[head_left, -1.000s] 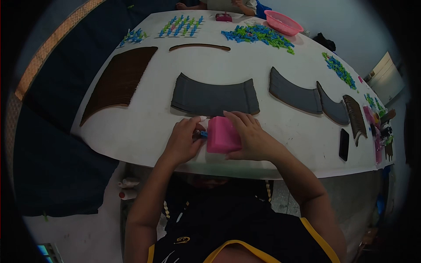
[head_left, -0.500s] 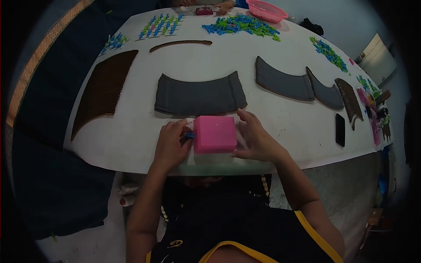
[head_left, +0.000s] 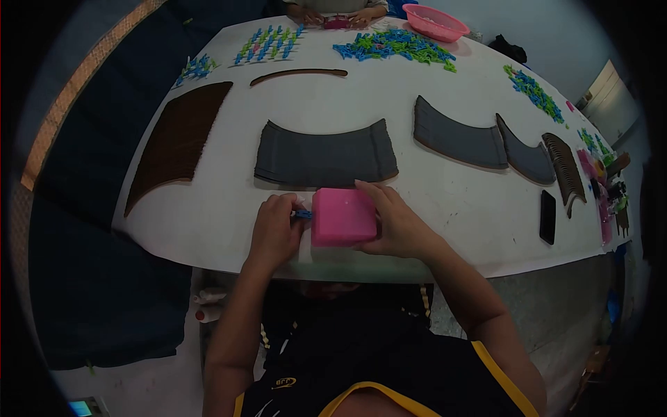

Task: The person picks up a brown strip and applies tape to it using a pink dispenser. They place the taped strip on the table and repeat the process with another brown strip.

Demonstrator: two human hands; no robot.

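Observation:
A pink block-shaped box (head_left: 344, 217) sits near the front edge of the white table (head_left: 229, 222). My right hand (head_left: 399, 222) grips its right side, thumb at the near edge and fingers at the far corner. At its left, my left hand (head_left: 274, 226) pinches a small blue clothespin (head_left: 303, 214), which points at the box's left side. Just beyond the box lies a dark grey curved stack of sheets (head_left: 326, 156).
Further sheet stacks lie at left (head_left: 177, 142) and right (head_left: 458, 135). A black phone (head_left: 547, 217) rests at the right. Blue and green clothespin piles (head_left: 396, 48) spread at the back by a pink basin (head_left: 436, 24). Across the table, another person's hands (head_left: 365, 15) touch a pink object.
My right hand has closed onto the right side of the pink box, where it was spread beside it before. The whole view has shifted slightly; the person opposite shows more.

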